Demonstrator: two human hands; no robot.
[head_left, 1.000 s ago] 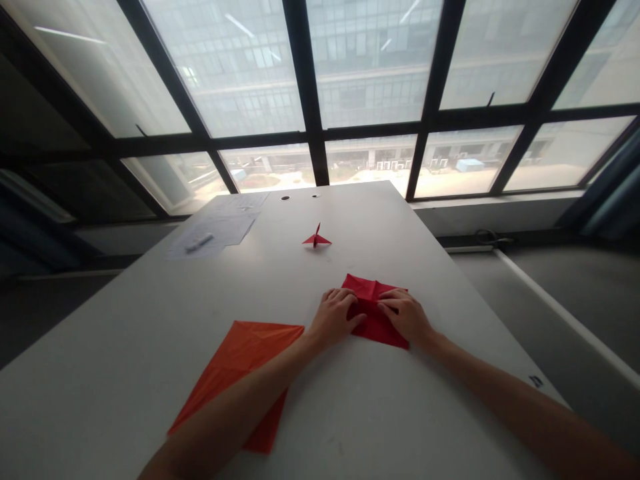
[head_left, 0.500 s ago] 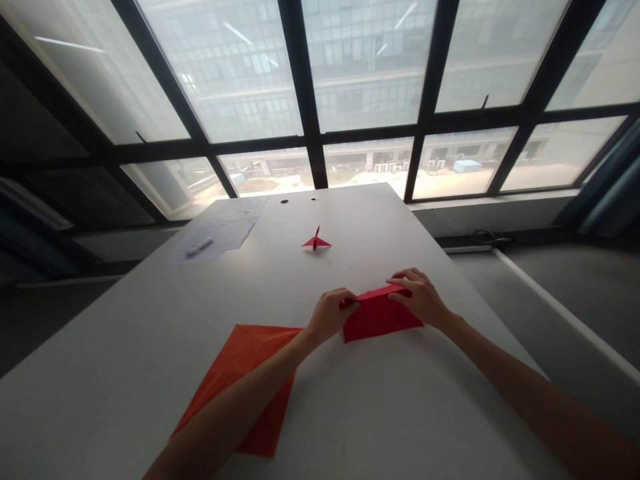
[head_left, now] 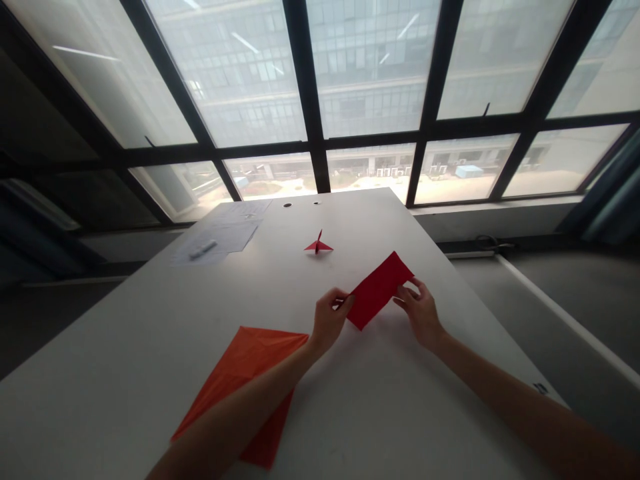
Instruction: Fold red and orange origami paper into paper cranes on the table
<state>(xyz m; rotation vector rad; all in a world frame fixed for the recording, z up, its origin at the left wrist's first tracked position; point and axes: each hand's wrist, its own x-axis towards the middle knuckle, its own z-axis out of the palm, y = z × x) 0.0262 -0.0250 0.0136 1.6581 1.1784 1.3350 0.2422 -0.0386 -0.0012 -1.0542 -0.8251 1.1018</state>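
Observation:
A red sheet of paper [head_left: 377, 291], folded into a rectangle, is held tilted above the white table. My left hand [head_left: 330, 320] pinches its left edge between thumb and fingers. At its right edge, my right hand [head_left: 419, 311] has fingers on the paper near the corner; its grip is partly hidden. Beneath my left forearm lies an orange sheet of paper [head_left: 250, 353] with crease lines. Farther back on the table stands a small red origami figure [head_left: 319, 245] with two pointed wings and an upright tip.
Printed sheets [head_left: 235, 233] lie at the table's far left with a grey-white object [head_left: 203, 250] on them, too blurred to name. The white table [head_left: 125, 353] reaches toward large windows, its right edge beyond my right hand.
The red paper has been turned, its right end now raised and farther away. My right hand has shifted from its top edge to its right edge. The left hand keeps its pinch.

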